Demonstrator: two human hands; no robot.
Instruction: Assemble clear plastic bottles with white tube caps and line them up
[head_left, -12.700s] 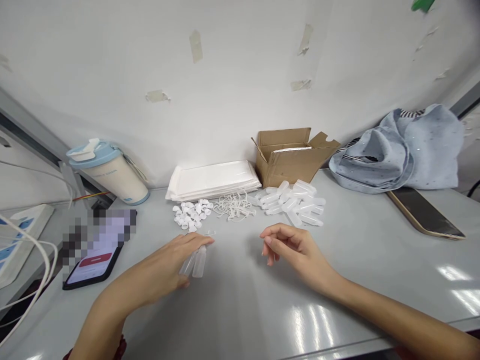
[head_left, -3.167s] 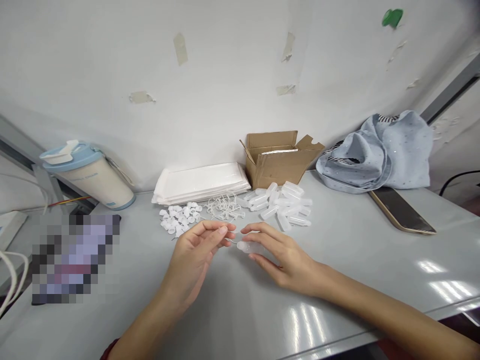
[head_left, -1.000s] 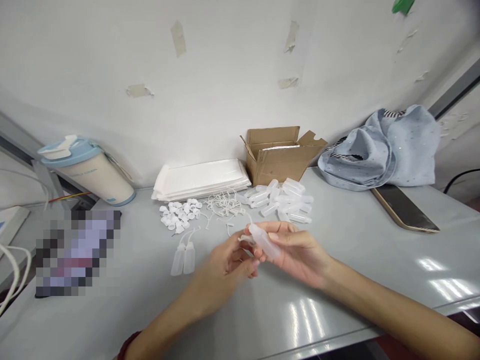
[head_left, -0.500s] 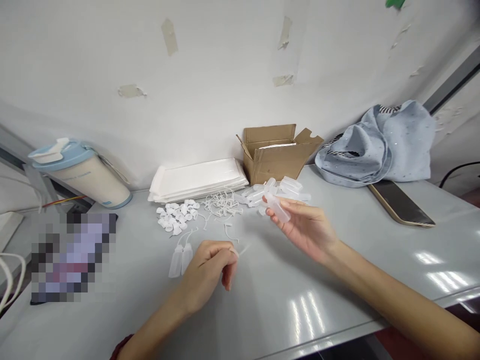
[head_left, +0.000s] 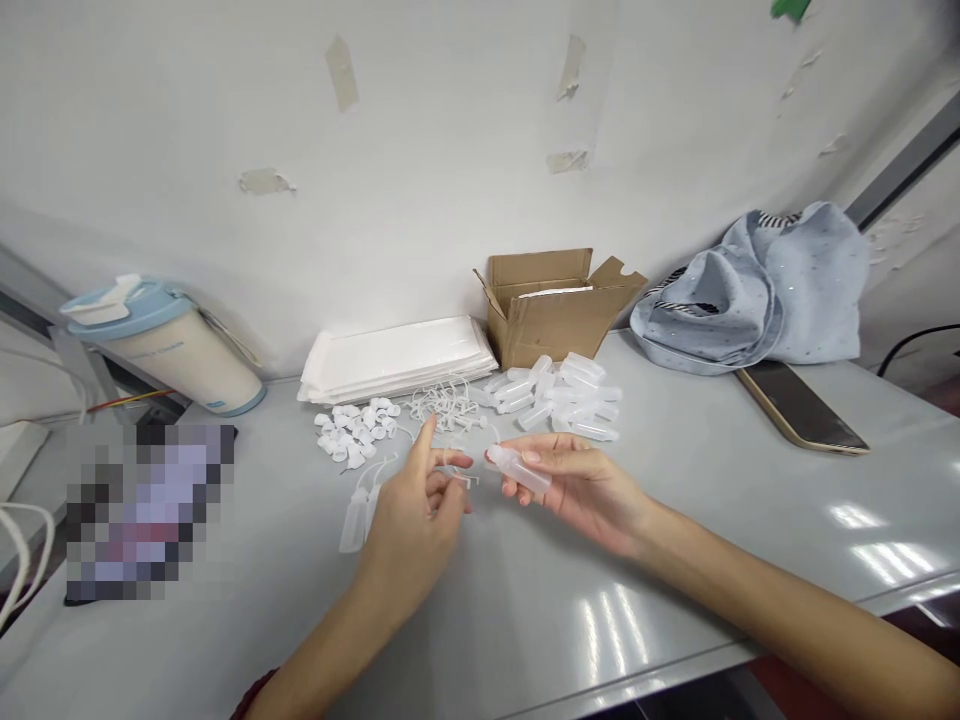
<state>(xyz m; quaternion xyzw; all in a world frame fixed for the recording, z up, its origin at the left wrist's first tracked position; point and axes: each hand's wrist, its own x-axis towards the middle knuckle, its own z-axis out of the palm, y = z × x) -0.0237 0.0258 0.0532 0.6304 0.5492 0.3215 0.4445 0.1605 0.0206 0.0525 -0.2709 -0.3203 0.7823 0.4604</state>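
Tabletop front edge (head_left: 637,682): is running below both hands, rising toward the right; grey tabletop (head_left: 517,610) is showing between the forearms and out to the right-hand phone (head_left: 802,408).
Rear boundary: the wall (head_left: 420,240) is standing behind the white stack (head_left: 397,358) and the open carton (head_left: 551,330).
Left side: a tumbler (head_left: 187,350) is leaning, with a pixelated phone (head_left: 154,510) lying nearer.
Right side: a blue bag (head_left: 765,300) is resting partly over the phone.
Right hand (head_left: 592,490): is closing on the held bottle (head_left: 525,470), thumb on top.
Held bottle: is tilting, neck toward the left hand; translucent white, narrow-necked, a thin tube rising from its neck.
Left hand (head_left: 420,500): is extending its index finger, others curling; whether it is gripping anything cannot be told.
Paired bottles (head_left: 351,525): are lying beside the left hand, partly hidden, with thin tubes.
Supplies: white caps (head_left: 356,432), tangled tubes (head_left: 446,405) and loose bottles (head_left: 574,400) are lying beyond the hands.
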